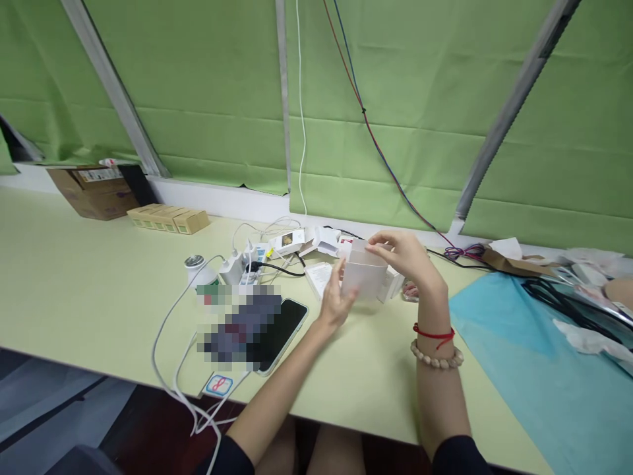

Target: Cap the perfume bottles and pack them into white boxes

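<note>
A small white translucent-looking box (366, 282) is held up over the table in front of me. My left hand (337, 300) grips its left side, thumb on the near face and fingers behind. At the top rim, the thumb and fingers of my right hand (401, 256) are closed on the box's upper edge; the exact fingertip contact is partly hidden. Behind the box lie a white open carton (321, 241) and a white printed box (319, 276). To the left of my left forearm rests a phone (281, 333) with a dark screen.
A power strip with white chargers (237, 267) and a white bottle (198, 269) stand left. Loose white cables (161, 330) hang over the front edge. Small yellow boxes (168, 218) and a cardboard carton (93, 191) sit far left. Blue sheeting (539, 356) covers the right side.
</note>
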`<move>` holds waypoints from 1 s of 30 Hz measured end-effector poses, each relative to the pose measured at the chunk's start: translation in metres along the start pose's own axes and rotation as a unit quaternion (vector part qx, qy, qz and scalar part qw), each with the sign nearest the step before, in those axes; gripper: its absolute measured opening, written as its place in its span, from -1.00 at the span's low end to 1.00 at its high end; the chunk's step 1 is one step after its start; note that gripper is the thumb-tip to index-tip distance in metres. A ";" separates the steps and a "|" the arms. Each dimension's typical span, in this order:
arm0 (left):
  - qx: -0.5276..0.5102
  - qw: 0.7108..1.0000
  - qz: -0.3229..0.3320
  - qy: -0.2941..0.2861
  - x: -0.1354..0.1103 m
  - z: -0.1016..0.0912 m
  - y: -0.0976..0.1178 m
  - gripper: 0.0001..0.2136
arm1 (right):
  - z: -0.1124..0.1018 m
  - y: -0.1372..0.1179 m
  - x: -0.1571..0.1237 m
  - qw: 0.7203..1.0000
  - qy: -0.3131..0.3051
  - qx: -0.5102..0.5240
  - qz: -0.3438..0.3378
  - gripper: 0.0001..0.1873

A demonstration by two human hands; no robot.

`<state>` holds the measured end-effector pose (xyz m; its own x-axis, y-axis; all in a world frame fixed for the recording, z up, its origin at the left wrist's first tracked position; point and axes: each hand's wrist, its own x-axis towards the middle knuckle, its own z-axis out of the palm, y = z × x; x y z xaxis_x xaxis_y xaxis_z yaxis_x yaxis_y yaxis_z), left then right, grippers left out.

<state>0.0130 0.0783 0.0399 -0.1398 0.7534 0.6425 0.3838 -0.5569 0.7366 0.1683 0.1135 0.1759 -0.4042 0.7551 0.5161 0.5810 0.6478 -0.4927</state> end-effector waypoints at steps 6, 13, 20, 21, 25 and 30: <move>-0.052 0.995 -0.080 -0.008 -0.009 0.020 -0.001 -0.43 | -0.001 -0.006 -0.002 0.999 -0.024 0.006 -0.024 -0.78; 0.049 0.998 0.034 0.007 -0.007 0.011 -0.001 -0.60 | -0.009 0.000 -0.013 0.994 -0.104 -0.008 0.041 -0.75; 0.103 0.990 0.092 0.033 -0.005 0.011 -0.005 -0.39 | -0.001 0.003 -0.008 0.989 -0.138 -0.044 0.024 -0.67; 0.106 0.990 0.088 0.035 -0.004 0.012 -0.006 -0.31 | 0.000 0.004 -0.006 0.990 -0.132 -0.045 0.023 -0.67; 0.126 0.989 0.067 0.025 -0.005 0.015 -0.006 -0.03 | 0.004 0.007 -0.004 0.989 -0.125 -0.031 0.072 -0.77; 0.144 0.989 0.015 0.013 -0.007 0.018 -0.002 -0.01 | 0.008 0.005 -0.007 0.979 -0.175 0.065 0.081 -0.86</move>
<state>0.0301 0.0805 0.0299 -0.1465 0.7271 0.6707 0.6311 -0.4534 0.6294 0.1683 0.1127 0.1643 -0.5453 0.8221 0.1638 0.5720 0.5078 -0.6442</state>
